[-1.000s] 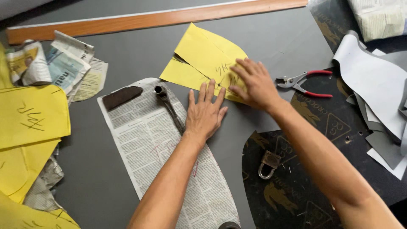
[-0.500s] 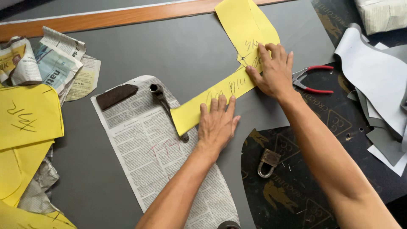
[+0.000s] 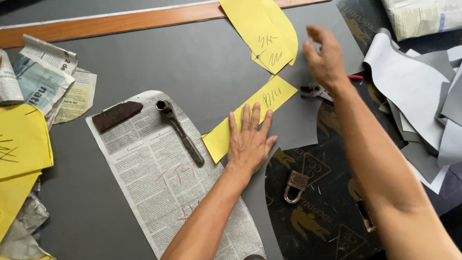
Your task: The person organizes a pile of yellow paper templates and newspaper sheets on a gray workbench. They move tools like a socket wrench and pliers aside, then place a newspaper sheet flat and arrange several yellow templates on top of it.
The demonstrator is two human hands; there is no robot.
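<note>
My left hand [image 3: 249, 138] lies flat, fingers spread, on a long yellow paper strip [image 3: 269, 97] with pen marks, pressing it onto the grey table [image 3: 159, 62]. My right hand [image 3: 325, 57] is raised above the table, fingers loosely apart, holding nothing. It hovers beside two larger yellow paper pieces [image 3: 260, 29] at the far edge. Just under that hand lie red-handled pliers [image 3: 315, 89].
A metal ratchet tool [image 3: 180, 131] and a dark brown leather scrap [image 3: 116, 115] rest on a newspaper sheet [image 3: 159, 188]. A padlock [image 3: 294, 185] sits on black printed material [image 3: 327, 216]. Grey cut pieces [image 3: 418, 91] pile at right, yellow sheets [image 3: 21, 144] and crumpled newspaper [image 3: 43, 82] at left.
My right hand has lifted off the yellow pieces, leaving the larger ones farther up the table. My left hand has slid onto the long strip and now holds it flat.
</note>
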